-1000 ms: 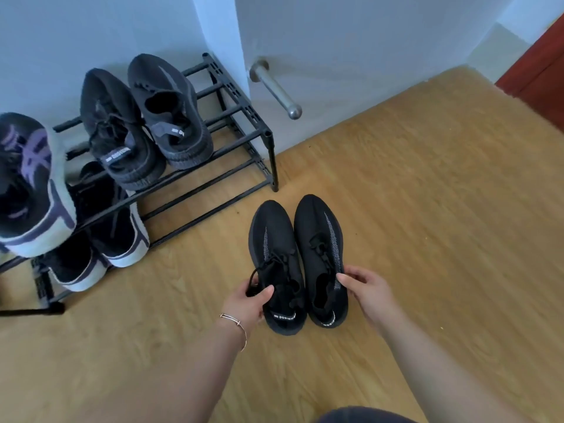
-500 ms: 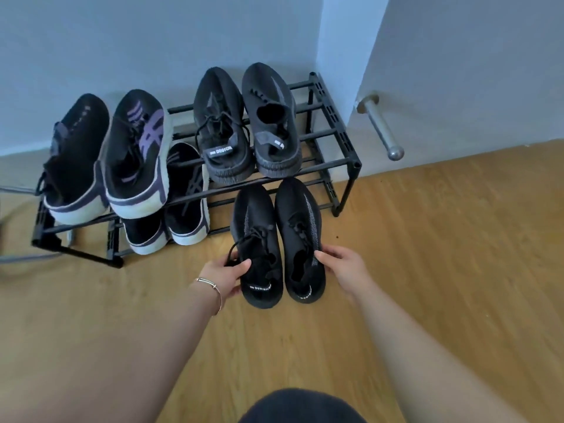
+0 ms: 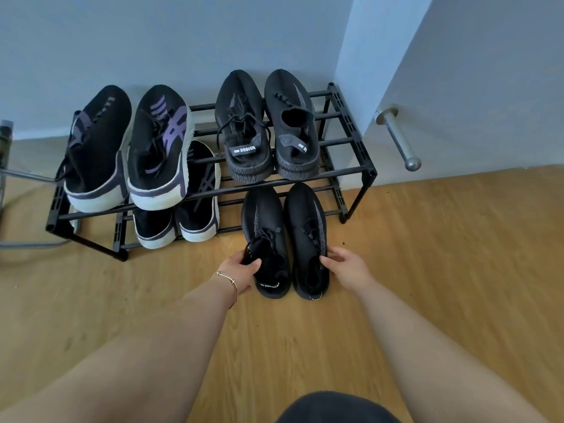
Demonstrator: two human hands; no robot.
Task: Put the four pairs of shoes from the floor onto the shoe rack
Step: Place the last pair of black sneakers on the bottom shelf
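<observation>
Black shoes (image 3: 285, 239) in my hands: matt knit cloth, speckled grey stripe along each upper. Shoe rack (image 3: 351, 170): thin black tubes, slight sheen; can't tell metal or plastic. Sneakers (image 3: 128, 151) on top shelf: black cloth, purple stripes, smooth white soles. Floor (image 3: 442, 254): pale wood grain, smooth, low shine. Door stopper (image 3: 398, 137): brushed silver metal. Wall (image 3: 152, 35): flat matt paint. Bracelet (image 3: 227, 283) on my left wrist: thin shiny metal.

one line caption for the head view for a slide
Both hands slide the last black pair into the shoe rack's lower shelf.
</observation>
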